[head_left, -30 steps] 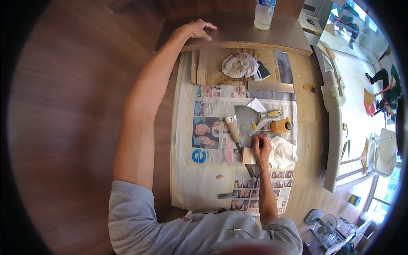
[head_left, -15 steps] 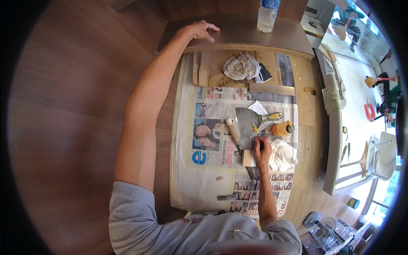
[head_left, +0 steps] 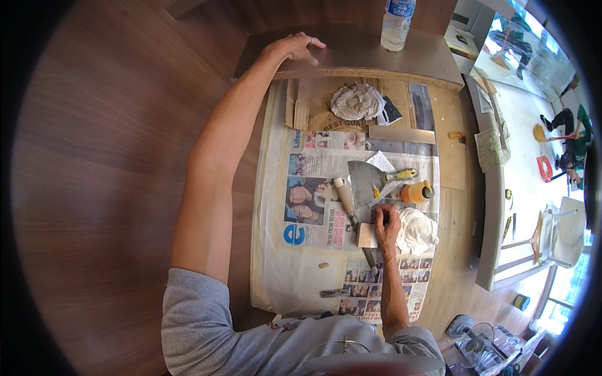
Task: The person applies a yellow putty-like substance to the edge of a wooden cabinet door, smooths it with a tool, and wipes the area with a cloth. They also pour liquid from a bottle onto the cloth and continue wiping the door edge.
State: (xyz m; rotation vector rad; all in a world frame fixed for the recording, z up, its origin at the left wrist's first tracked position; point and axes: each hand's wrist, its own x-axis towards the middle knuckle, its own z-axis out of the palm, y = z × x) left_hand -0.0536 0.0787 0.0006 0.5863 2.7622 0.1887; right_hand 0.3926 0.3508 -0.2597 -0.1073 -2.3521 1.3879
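Note:
My left hand (head_left: 296,49) rests on the dark brown panel (head_left: 351,50), its fingers spread and holding nothing. Over the newspaper (head_left: 313,156), my right hand (head_left: 387,225) is closed, fingers curled downward; whatever they hold is hidden. Just left of it lies a small wooden block (head_left: 365,235), touching or nearly touching the hand. A crumpled white cloth (head_left: 417,230) is at the hand's right. Beyond it are a wide scraper (head_left: 365,178) with a yellow handle and a bottle of orange liquid (head_left: 414,192). A tool with a round wooden handle (head_left: 344,195) lies farther left.
A clear water bottle (head_left: 396,28) stands on the panel. A second crumpled cloth (head_left: 357,102) lies on cardboard, near a flat metal strip (head_left: 401,133). A short dark tool (head_left: 335,292) lies close to me. To the right, another person's arm (head_left: 580,131) is over a white table (head_left: 523,156).
My hands stay in nearly the same places while the view shifts slightly. At the far right, the other person and the brush there have moved.

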